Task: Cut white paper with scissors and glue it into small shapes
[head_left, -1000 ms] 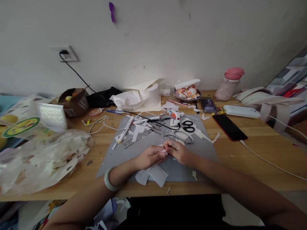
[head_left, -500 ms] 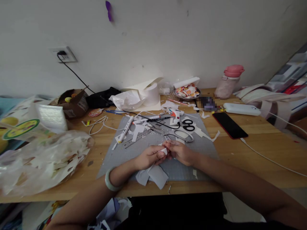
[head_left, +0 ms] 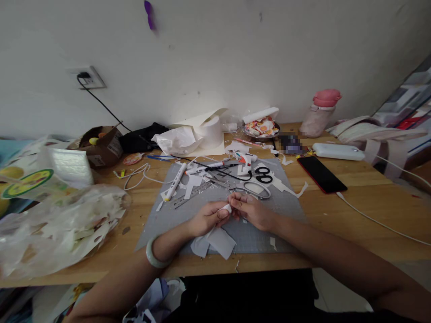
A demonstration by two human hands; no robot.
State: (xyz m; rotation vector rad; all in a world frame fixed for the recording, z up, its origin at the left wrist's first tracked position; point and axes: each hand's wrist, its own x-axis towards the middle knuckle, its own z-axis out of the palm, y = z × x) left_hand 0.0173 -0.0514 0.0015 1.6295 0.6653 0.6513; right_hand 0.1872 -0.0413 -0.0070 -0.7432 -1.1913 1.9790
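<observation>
Right now the left hand (head_left: 207, 217) and right hand (head_left: 251, 210) are meeting fingertip to fingertip over the grey cutting mat (head_left: 289, 204), both pinching a small white paper scrap (head_left: 228, 208) between them. Loose paper offcuts (head_left: 215, 243) are lying just below, scissors (head_left: 263, 175) further back.

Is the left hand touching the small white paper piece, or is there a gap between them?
Touching. The head view shows the left hand pinching the small white paper piece at its fingertips.
</observation>
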